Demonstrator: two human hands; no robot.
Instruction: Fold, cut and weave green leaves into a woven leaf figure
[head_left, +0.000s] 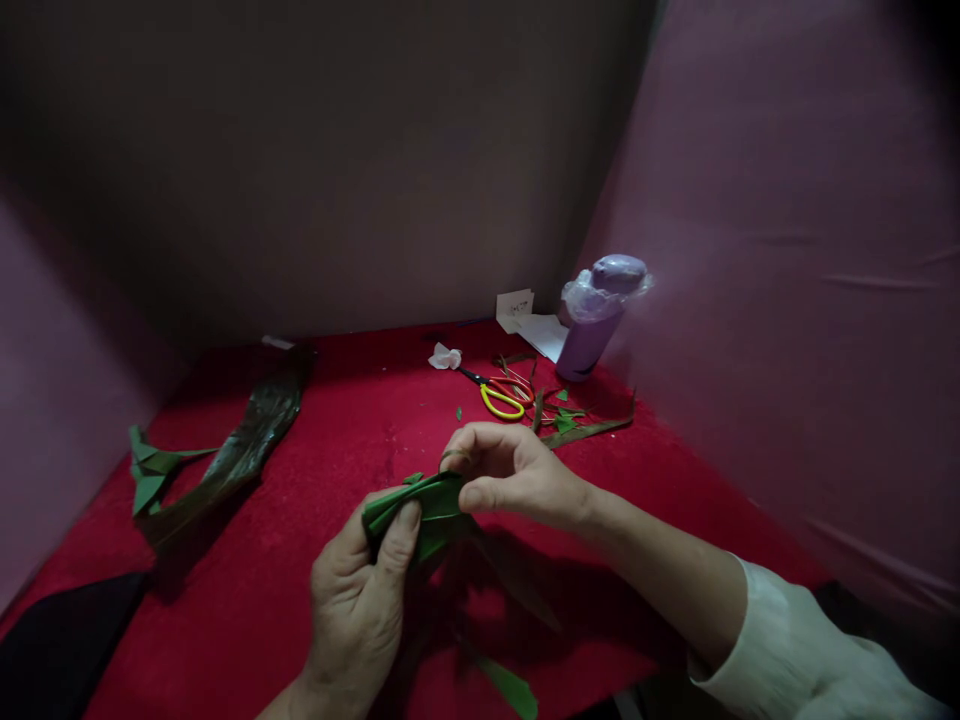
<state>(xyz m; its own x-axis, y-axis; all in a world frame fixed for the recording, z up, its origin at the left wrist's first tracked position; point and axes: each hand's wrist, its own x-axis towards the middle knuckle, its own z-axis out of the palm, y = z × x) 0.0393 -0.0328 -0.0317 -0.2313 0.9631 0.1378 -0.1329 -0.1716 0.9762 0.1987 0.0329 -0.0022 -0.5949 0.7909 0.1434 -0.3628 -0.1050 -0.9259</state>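
My left hand (367, 585) is closed around a folded green leaf (442, 512), its thumb pressed flat on the near face. Layers of the leaf are stacked into a narrow packet, and loose ends hang below it. At the packet's right end, my right hand (517, 470) has its fingers curled, with the thumb against the leaf. A thin brownish strip (455, 455) shows by the right fingertips; I cannot make out how it is held. Below the hands hangs or lies a pointed green leaf end (510, 688).
Scissors with red and yellow handles (501, 398) lie behind my hands, beside leaf scraps (566, 420) and a crumpled white tissue (445, 356). A purple bottle (592, 335) stands back right near white paper (544, 333). Leftward are a long dark leaf (259, 430) and a folded green leaf piece (154, 470).
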